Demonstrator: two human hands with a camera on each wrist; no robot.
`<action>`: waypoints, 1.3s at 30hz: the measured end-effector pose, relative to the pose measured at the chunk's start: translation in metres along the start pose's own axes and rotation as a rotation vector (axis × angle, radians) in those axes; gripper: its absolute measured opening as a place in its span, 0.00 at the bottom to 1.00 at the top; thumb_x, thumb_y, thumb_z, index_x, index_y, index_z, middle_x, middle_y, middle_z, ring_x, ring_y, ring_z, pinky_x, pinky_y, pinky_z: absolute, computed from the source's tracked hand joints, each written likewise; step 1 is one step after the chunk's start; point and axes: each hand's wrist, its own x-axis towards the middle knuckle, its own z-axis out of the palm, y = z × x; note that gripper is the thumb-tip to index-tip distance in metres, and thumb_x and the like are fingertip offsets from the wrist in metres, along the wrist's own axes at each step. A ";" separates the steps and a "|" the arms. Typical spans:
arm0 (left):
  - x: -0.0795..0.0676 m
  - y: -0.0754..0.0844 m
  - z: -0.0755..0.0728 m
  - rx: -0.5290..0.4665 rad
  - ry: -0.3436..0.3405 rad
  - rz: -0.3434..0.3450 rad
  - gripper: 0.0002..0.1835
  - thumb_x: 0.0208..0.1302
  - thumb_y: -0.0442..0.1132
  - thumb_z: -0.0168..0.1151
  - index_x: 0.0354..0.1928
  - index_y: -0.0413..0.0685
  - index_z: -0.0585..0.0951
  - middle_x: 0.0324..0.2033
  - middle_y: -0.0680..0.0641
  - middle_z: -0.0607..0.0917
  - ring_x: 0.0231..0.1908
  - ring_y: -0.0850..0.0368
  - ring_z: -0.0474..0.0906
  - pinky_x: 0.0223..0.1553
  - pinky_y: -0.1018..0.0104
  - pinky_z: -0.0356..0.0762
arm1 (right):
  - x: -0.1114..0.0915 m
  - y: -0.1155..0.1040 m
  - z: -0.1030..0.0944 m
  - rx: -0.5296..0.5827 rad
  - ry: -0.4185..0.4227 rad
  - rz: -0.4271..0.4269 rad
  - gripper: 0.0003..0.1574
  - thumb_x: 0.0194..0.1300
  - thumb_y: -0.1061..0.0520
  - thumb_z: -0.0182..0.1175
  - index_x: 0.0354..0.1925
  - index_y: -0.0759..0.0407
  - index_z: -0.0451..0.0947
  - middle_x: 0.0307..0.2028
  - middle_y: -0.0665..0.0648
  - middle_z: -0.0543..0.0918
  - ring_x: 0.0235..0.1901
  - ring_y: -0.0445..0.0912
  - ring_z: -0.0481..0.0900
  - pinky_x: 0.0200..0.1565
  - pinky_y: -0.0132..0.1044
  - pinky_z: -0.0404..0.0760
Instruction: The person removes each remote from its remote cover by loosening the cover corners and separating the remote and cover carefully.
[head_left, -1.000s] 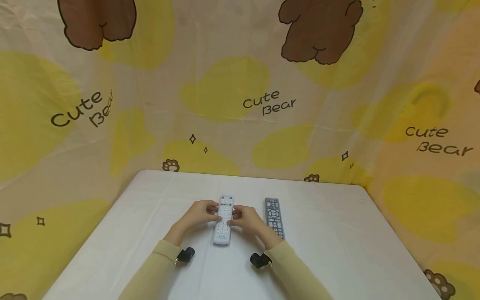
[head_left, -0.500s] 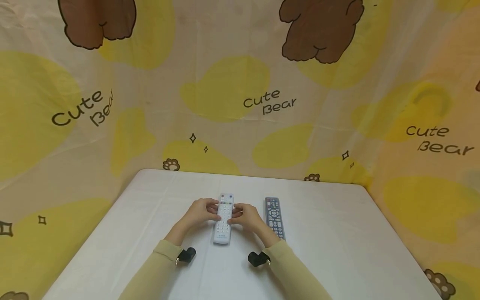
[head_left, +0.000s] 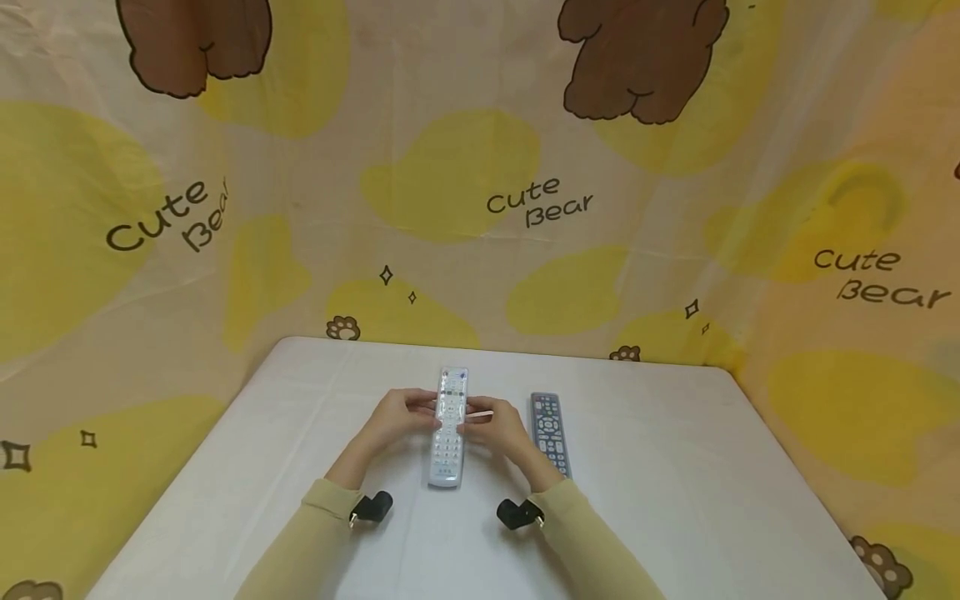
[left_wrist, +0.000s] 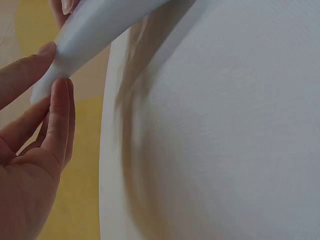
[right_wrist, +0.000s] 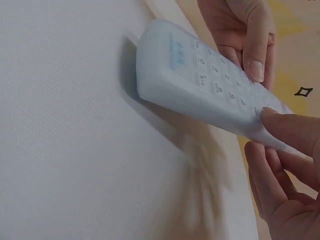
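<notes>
A white remote control [head_left: 447,454] with rows of buttons is between my two hands, its far end raised off the table. My left hand [head_left: 397,414] pinches its left edge, thumb on the top face and fingers underneath. On the opposite edge my right hand [head_left: 501,427] holds it the same way, as the right wrist view shows with the remote control [right_wrist: 160,75] tilted over its shadow. Whether the near end touches the table, I cannot tell. In the left wrist view the underside of the remote control [left_wrist: 100,35] is smooth and white.
To the right of my right hand lies a dark grey remote control [head_left: 548,425] with pale buttons, its lower end partly behind my wrist. The white table [head_left: 675,500] meets a yellow bear-print curtain [head_left: 450,175] at its back edge. Black cameras sit on both wrists.
The far end of the white remote control has risen off the table and tilted up, with both hands lifting slightly along with it. The grey remote control has stayed put.
</notes>
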 end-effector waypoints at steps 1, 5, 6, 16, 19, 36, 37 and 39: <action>0.000 0.001 -0.001 -0.009 -0.001 0.006 0.30 0.45 0.37 0.75 0.54 0.40 0.79 0.40 0.46 0.86 0.40 0.56 0.84 0.45 0.63 0.82 | 0.000 -0.001 0.000 0.010 0.005 -0.009 0.33 0.52 0.61 0.70 0.57 0.66 0.74 0.47 0.62 0.83 0.44 0.52 0.84 0.43 0.34 0.83; -0.002 0.007 -0.004 -0.050 -0.008 0.039 0.28 0.46 0.35 0.75 0.52 0.37 0.79 0.40 0.43 0.86 0.39 0.55 0.83 0.44 0.64 0.82 | 0.000 -0.005 -0.001 0.059 0.017 -0.031 0.32 0.51 0.63 0.70 0.55 0.67 0.75 0.46 0.64 0.83 0.43 0.52 0.85 0.43 0.34 0.83; -0.002 0.008 -0.004 -0.060 -0.009 0.047 0.28 0.46 0.34 0.75 0.52 0.36 0.79 0.40 0.42 0.86 0.40 0.54 0.83 0.44 0.64 0.82 | 0.000 -0.005 -0.001 0.069 0.019 -0.029 0.31 0.51 0.63 0.71 0.55 0.67 0.75 0.46 0.63 0.84 0.43 0.51 0.85 0.43 0.34 0.83; -0.003 0.018 -0.008 -0.086 -0.007 0.111 0.23 0.48 0.31 0.73 0.49 0.37 0.80 0.39 0.41 0.85 0.39 0.54 0.82 0.42 0.67 0.82 | 0.000 -0.017 -0.004 0.117 0.040 -0.059 0.27 0.51 0.64 0.71 0.51 0.67 0.77 0.44 0.64 0.84 0.43 0.53 0.84 0.43 0.34 0.83; -0.003 0.021 -0.008 -0.073 0.016 0.122 0.21 0.48 0.32 0.73 0.47 0.39 0.80 0.38 0.44 0.85 0.38 0.55 0.81 0.41 0.67 0.81 | 0.000 -0.020 -0.004 0.111 0.067 -0.060 0.27 0.51 0.62 0.71 0.50 0.65 0.78 0.44 0.62 0.85 0.44 0.51 0.84 0.44 0.34 0.83; -0.008 0.032 -0.006 -0.091 0.124 0.190 0.14 0.49 0.32 0.72 0.39 0.50 0.83 0.36 0.47 0.84 0.37 0.54 0.79 0.38 0.65 0.79 | -0.005 -0.031 0.000 0.150 0.238 -0.035 0.18 0.50 0.60 0.72 0.43 0.57 0.84 0.42 0.61 0.85 0.38 0.51 0.86 0.40 0.39 0.85; -0.008 0.032 -0.006 -0.089 0.126 0.190 0.13 0.49 0.32 0.72 0.39 0.50 0.83 0.37 0.47 0.83 0.38 0.53 0.79 0.38 0.65 0.79 | -0.004 -0.031 0.001 0.165 0.237 -0.035 0.18 0.51 0.61 0.72 0.43 0.58 0.84 0.43 0.61 0.85 0.38 0.52 0.86 0.41 0.39 0.85; -0.008 0.030 -0.007 -0.095 0.129 0.193 0.13 0.50 0.32 0.72 0.39 0.50 0.83 0.38 0.47 0.83 0.39 0.52 0.79 0.39 0.64 0.79 | -0.004 -0.031 0.001 0.197 0.241 -0.024 0.17 0.52 0.63 0.70 0.43 0.58 0.84 0.44 0.61 0.85 0.41 0.51 0.85 0.42 0.38 0.84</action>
